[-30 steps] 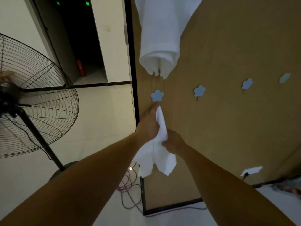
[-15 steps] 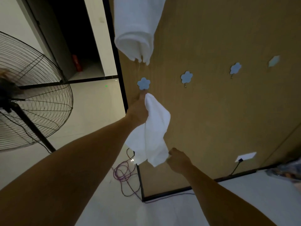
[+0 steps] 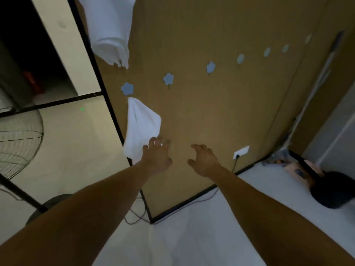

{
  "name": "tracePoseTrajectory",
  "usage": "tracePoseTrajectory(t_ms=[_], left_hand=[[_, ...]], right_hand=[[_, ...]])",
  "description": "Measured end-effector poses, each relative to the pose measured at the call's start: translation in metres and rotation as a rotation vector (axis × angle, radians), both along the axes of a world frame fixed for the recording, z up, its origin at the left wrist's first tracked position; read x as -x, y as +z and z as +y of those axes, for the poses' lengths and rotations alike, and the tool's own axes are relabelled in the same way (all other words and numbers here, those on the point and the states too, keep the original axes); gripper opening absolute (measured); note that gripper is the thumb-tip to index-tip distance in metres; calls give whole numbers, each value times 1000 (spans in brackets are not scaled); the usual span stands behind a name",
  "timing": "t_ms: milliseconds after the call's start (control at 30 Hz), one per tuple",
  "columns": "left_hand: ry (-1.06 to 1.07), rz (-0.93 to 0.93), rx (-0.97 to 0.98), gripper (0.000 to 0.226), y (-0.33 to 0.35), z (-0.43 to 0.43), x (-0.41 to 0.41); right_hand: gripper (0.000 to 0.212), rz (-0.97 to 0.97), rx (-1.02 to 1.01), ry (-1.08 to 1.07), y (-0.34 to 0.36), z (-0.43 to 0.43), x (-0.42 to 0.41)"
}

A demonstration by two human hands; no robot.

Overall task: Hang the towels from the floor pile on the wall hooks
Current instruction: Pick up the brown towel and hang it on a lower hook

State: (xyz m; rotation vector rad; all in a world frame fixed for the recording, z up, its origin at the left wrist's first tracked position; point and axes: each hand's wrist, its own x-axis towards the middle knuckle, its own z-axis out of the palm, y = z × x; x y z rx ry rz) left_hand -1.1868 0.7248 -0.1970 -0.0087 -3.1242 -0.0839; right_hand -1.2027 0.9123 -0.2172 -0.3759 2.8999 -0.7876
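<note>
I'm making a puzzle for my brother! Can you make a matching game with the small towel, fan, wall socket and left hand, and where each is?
1 small towel
2 fan
3 wall socket
4 left hand

A far left edge
B open, beside the small towel's bottom
C under the leftmost flower hook
D low on the wall, cable plugged in

Pairs: 1-C, 2-A, 3-D, 4-B

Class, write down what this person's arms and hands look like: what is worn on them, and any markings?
The left forearm and right forearm are bare, with no sleeve in view. The left hand and right hand wear no gloves; no watch, band or ring shows. Dim light could hide small markings.
</note>
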Motion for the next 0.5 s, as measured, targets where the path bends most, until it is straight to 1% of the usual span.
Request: tracePoseTrajectory(t_ms=[100, 167, 300, 367, 500], left_hand=[[-162, -78, -82, 74, -6, 43, -16], [-275, -116, -95, 74, -18, 77, -35], [-491, -200, -73, 67, -43, 155, -87], [-591, -269, -43, 70, -51, 198, -115], [-793, -363, -1, 75, -66, 291, -178]], right_hand=[[66, -36, -43, -156, -2, 45, -48], [65, -65, -58, -258, -10, 74, -88], [65, -115, -96, -464, -26, 141, -183], [63, -153, -116, -577, -32, 186, -234], [56, -205, -133, -868, -46, 278, -340]])
